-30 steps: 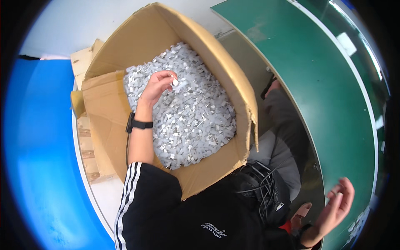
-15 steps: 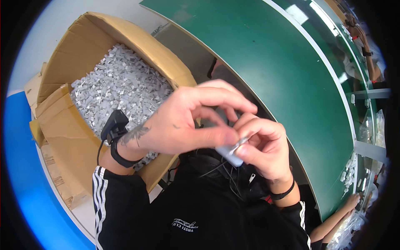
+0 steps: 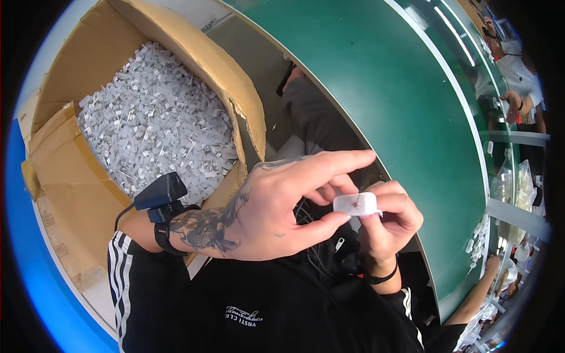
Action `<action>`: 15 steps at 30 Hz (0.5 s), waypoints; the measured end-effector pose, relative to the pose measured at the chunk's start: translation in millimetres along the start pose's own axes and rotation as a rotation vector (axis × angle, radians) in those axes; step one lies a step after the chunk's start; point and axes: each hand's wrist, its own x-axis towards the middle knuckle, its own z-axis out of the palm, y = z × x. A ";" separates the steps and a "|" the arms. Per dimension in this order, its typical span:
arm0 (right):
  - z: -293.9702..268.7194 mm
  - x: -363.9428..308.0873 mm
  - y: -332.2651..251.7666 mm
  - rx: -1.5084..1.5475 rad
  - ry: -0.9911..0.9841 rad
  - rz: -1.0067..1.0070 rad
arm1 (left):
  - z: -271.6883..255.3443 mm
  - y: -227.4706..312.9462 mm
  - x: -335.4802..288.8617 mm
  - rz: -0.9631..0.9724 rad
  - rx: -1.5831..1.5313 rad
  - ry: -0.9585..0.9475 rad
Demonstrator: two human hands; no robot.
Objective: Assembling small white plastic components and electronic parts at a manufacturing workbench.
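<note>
A small, white, rounded plastic casing (image 3: 355,203) is held up in front of my chest, with a thin dark mark or wire at its middle. My left hand (image 3: 282,206) pinches its left end between the thumb and the bent fingers, while the index finger stretches out above it. From the right and below, my right hand (image 3: 391,220) grips the casing, its thumb under it and its fingers curled behind. A small pale tab sticks out at the casing's right end. The inner side of the right fingers is partly hidden.
To the left, an open cardboard box (image 3: 88,159) holds a heap of small white-and-metal parts (image 3: 159,123). A green table (image 3: 376,88) curves along the right, with white pieces (image 3: 479,238) near its far side. Other people's arms (image 3: 482,282) reach in there; someone's leg (image 3: 318,112) shows beneath.
The casing has been turned from a downward slant to nearly level and raised a little. My left index finger has straightened, and the view has shifted slightly.
</note>
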 end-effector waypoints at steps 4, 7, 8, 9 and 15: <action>0.6 -6.9 6.2 0.003 0.045 -0.069 | 4.8 -0.1 3.4 0.102 0.092 0.073; 3.9 -11.3 8.3 0.014 0.062 -0.064 | 4.3 -5.7 5.6 0.198 0.070 0.107; 4.5 -14.3 9.4 0.016 0.062 -0.060 | 3.4 -8.6 5.2 0.194 0.069 0.107; 4.9 -16.7 10.3 0.053 0.095 -0.052 | 1.9 -11.2 5.3 0.236 0.083 0.092; 14.1 -25.6 16.9 0.269 0.154 -0.052 | 9.0 7.2 4.6 0.066 -0.044 0.136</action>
